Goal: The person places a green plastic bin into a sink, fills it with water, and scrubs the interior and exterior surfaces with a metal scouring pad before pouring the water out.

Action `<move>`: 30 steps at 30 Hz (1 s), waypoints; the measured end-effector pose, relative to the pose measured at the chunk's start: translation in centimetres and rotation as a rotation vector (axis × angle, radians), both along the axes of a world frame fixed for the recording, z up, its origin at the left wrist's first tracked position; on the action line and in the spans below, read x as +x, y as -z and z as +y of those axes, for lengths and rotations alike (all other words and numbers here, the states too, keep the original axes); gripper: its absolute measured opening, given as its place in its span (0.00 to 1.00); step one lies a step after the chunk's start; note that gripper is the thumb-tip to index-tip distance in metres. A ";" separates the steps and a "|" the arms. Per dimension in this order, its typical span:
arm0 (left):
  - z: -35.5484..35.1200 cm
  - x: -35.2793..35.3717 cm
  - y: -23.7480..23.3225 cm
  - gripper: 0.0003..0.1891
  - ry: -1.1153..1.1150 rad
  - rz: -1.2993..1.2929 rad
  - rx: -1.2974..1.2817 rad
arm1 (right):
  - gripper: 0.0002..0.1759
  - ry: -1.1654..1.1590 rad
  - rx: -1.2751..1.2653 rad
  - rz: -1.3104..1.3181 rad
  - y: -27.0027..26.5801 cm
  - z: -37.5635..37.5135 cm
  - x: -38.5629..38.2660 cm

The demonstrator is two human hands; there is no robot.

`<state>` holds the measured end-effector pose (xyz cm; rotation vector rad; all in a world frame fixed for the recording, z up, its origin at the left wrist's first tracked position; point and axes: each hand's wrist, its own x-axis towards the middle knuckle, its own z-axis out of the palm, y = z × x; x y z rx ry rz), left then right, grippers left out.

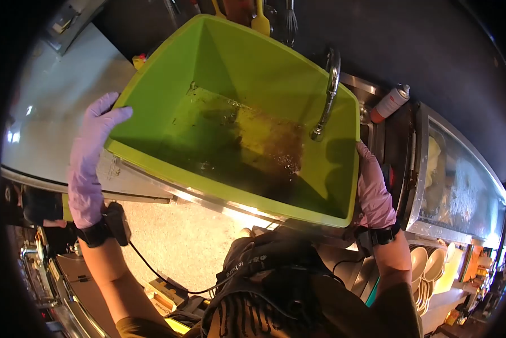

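Observation:
A large green plastic tub point(247, 62) is between my hands, tilted so that I look down into it. Murky brownish water and dark bits of dirt point(272, 141) lie on its bottom. My left hand point(98, 121), in a thin purple glove, is closed on the tub's left end with the thumb at the rim. At the right end, my gloved right hand point(372, 177) grips the tub, its fingers partly hidden behind the wall. A chrome faucet point(333, 73) reaches over the tub's back right rim, its spout hanging inside.
An aerosol can point(391, 102) stands right of the faucet. Beyond it is a glass-topped display case point(455, 174), with stacked white bowls point(424, 265) below. A pale worktop point(56, 101) lies at the left. A whisk point(290, 22) and yellow spatula point(261, 22) hang behind.

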<state>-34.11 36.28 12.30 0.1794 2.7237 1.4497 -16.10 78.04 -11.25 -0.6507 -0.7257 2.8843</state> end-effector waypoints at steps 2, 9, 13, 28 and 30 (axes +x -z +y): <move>-4.5 -2.4 0.6 0.25 0.030 0.017 -0.107 | 0.17 -0.003 -0.050 -0.008 -1.0 -1.8 -0.6; -13.4 -2.2 3.1 0.27 -0.049 -0.090 -0.371 | 0.18 -0.158 -0.103 0.071 -4.2 -6.1 -0.5; -15.2 -1.4 5.8 0.29 -0.042 -0.151 -0.343 | 0.17 -0.112 -0.027 0.027 -3.3 -6.8 -1.0; -10.8 2.7 1.4 0.30 0.180 -0.178 -0.262 | 0.23 -0.152 -0.016 0.073 -6.1 -11.3 1.9; -12.1 1.9 0.5 0.28 0.273 -0.058 -0.194 | 0.23 -0.054 0.160 0.140 -4.4 -12.4 2.0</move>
